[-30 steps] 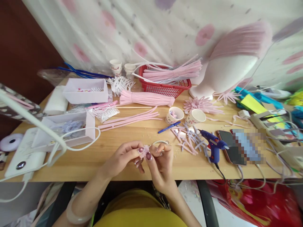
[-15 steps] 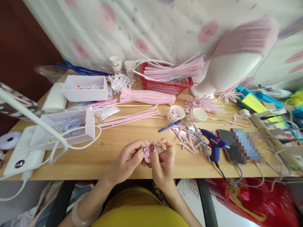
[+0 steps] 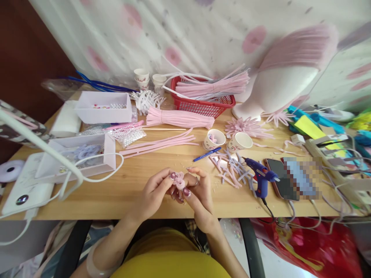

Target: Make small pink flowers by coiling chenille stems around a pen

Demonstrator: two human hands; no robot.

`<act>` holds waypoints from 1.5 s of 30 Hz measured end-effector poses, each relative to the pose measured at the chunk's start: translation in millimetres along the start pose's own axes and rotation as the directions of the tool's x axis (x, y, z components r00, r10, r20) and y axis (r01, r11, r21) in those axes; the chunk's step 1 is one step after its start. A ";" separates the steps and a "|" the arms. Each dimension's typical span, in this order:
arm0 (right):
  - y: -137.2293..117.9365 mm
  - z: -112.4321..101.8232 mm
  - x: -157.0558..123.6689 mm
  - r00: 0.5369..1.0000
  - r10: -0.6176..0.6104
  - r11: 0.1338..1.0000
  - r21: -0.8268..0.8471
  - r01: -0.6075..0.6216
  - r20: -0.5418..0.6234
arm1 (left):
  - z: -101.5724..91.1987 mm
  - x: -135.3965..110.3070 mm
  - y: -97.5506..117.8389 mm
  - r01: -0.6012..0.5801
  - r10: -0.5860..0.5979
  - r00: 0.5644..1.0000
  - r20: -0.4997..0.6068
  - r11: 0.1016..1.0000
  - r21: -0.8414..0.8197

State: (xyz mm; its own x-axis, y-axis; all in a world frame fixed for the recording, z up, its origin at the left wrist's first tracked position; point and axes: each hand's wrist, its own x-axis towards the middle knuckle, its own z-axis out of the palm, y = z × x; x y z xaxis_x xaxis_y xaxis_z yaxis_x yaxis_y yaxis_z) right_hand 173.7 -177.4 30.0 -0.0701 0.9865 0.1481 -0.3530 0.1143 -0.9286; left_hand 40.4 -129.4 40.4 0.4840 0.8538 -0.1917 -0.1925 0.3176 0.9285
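Note:
Between both hands, above the table's front edge, is a small pink pipe-cleaner flower (image 3: 180, 180) with curled loops. My left hand (image 3: 158, 191) pinches it from the left with thumb and fingers. My right hand (image 3: 199, 193) closes on its right side, the thumb low against it and the index finger raised and bent. The fingers hide the flower's underside. To the right of my hands lie cut pink and lilac pipe-cleaner pieces (image 3: 228, 170). A blue pen (image 3: 207, 154) rests just beyond them.
A blue glue gun (image 3: 262, 177) stands beside a phone (image 3: 281, 179) at right. Two paper cups (image 3: 240, 142), a pink pipe-cleaner bundle (image 3: 179, 117) and a red basket (image 3: 199, 106) are behind. White boxes (image 3: 106, 108) and a white lamp arm (image 3: 37, 143) occupy the left; a mannequin head (image 3: 284, 85) stands back right.
The pink flower has turned so that its loops show more. My right thumb has slid down off its front, and my left hand has shifted slightly up and left.

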 end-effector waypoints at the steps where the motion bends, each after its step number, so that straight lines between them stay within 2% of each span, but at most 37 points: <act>1: 0.3 -0.4 -0.3 1.000 0.005 1.000 0.002 -0.005 0.006 | 0.9 -1.0 -1.0 -0.002 0.002 1.000 -0.004 1.000 -0.011; 7: 1.9 -2.2 -2.6 1.000 -0.006 1.000 -0.002 0.006 0.030 | 5.1 -4.7 -8.0 0.025 -0.024 1.000 0.006 0.989 -0.146; 12: 1.5 -3.5 -4.6 0.999 0.003 0.997 -0.073 0.000 0.046 | 5.0 -4.9 -12.3 0.045 -0.050 0.998 -0.028 0.986 -0.163; 15: 1.0 -3.7 -5.0 0.999 0.002 0.995 -0.099 0.003 0.047 | 5.1 -5.7 -11.2 0.027 -0.030 0.999 -0.017 0.991 -0.128; 21: 0.1 -0.8 -4.0 1.000 0.018 0.987 -0.157 -0.018 -0.001 | 7.2 -6.7 -4.8 -0.079 0.080 0.997 0.001 0.995 0.055; 23: -2.1 -0.1 -2.6 1.000 0.028 0.990 -0.141 -0.028 0.000 | 2.6 -4.9 -1.3 -0.087 0.084 0.996 0.040 0.993 0.082; 25: -5.5 -0.4 -0.2 0.997 0.064 0.995 -0.082 -0.061 0.032 | -5.9 -0.5 3.8 -0.057 0.044 0.990 0.136 0.993 0.099; 27: -9.1 -1.5 3.3 0.992 0.107 0.994 -0.020 -0.106 0.070 | -15.6 6.5 9.4 0.005 -0.042 0.957 0.287 0.992 0.129; 29: -11.1 -2.8 6.9 0.989 0.133 0.991 0.002 -0.134 0.071 | -22.3 13.8 13.1 0.078 -0.117 0.927 0.357 0.989 0.122; 31: -10.5 -3.7 9.4 0.994 0.112 0.993 -0.024 -0.112 0.008 | -23.6 18.3 13.1 0.119 -0.133 0.944 0.301 0.991 0.064; 33: -7.2 -4.2 10.0 0.994 0.046 0.994 -0.099 -0.056 -0.095 | -19.6 17.8 9.6 0.114 -0.112 0.978 0.177 0.994 -0.001; 35: -1.9 -4.7 8.7 0.988 -0.020 0.977 -0.211 -0.014 -0.156 | -12.3 13.0 4.8 0.098 -0.099 0.992 0.085 0.995 0.008; 38: 6.0 -7.0 6.3 0.989 -0.081 0.902 -0.431 0.019 -0.125 | -0.8 4.4 0.2 0.089 -0.091 0.996 0.018 0.993 0.076; 39: 7.9 -8.2 6.0 0.987 -0.122 0.847 -0.529 0.050 -0.101 | 2.1 2.7 -0.2 0.091 -0.091 0.996 -0.008 0.992 0.089; 41: 9.8 -11.3 6.5 0.973 -0.228 0.682 -0.719 0.137 -0.031 | 5.4 2.2 -0.3 0.093 -0.089 0.995 -0.046 0.990 0.105; 43: 9.7 -13.9 7.6 0.953 -0.296 0.521 -0.826 0.213 0.059 | 5.1 4.2 -0.3 0.095 -0.089 0.995 -0.054 0.988 0.118; 44: 8.9 -14.7 8.0 0.950 -0.298 0.481 -0.844 0.236 0.096 | 3.9 5.5 -0.4 0.097 -0.091 0.995 -0.051 0.987 0.125; 45: 7.9 -14.9 8.0 0.952 -0.283 0.478 -0.844 0.243 0.113 | 2.2 6.7 -0.5 0.098 -0.093 0.995 -0.047 0.987 0.129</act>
State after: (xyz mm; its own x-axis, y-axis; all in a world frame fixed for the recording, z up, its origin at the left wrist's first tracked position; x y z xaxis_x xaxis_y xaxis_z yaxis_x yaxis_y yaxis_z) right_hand 184.3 -166.8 18.8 -0.0723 0.8938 0.4427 0.6017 0.3930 -0.6953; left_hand 45.7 -124.8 39.3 0.4590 0.8391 -0.2921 -0.0320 0.3442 0.9384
